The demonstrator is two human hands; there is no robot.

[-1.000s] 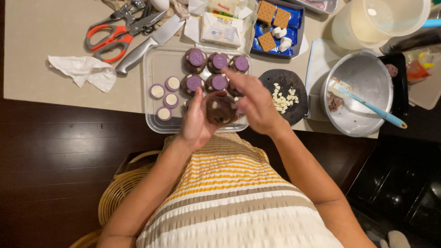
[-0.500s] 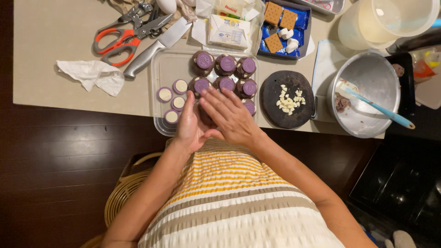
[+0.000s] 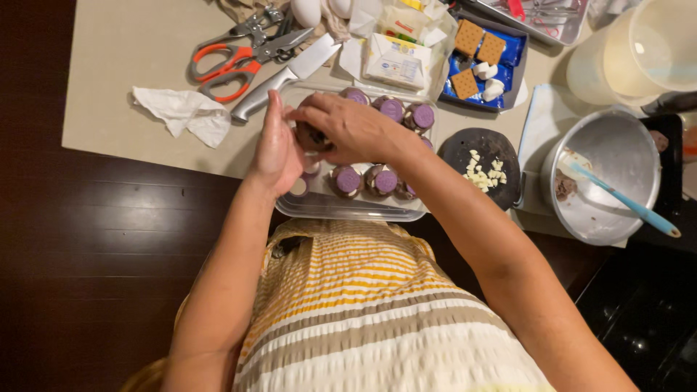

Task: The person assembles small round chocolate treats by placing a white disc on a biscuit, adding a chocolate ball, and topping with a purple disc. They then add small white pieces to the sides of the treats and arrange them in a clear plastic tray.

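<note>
My left hand [image 3: 276, 147] and my right hand [image 3: 347, 127] are cupped together around a dark brown ball of dough [image 3: 311, 136], held over a clear plastic tray [image 3: 341, 210]. The tray holds several dark dough pieces topped with purple filling [image 3: 348, 179], partly hidden by my hands. My forearms reach out over my yellow and white striped top.
Orange-handled scissors [image 3: 225, 65], a knife [image 3: 283, 76] and a crumpled tissue [image 3: 181, 112] lie at the left. A dark plate with white bits [image 3: 479, 156], a metal bowl with a blue spatula [image 3: 606, 181], crackers on a blue wrapper [image 3: 479, 62] and a plastic tub [image 3: 639, 54] sit to the right.
Both hands have moved to the left end of the tray and closed round the dough ball. The camera view has shifted, so the table appears lower and nearer.
</note>
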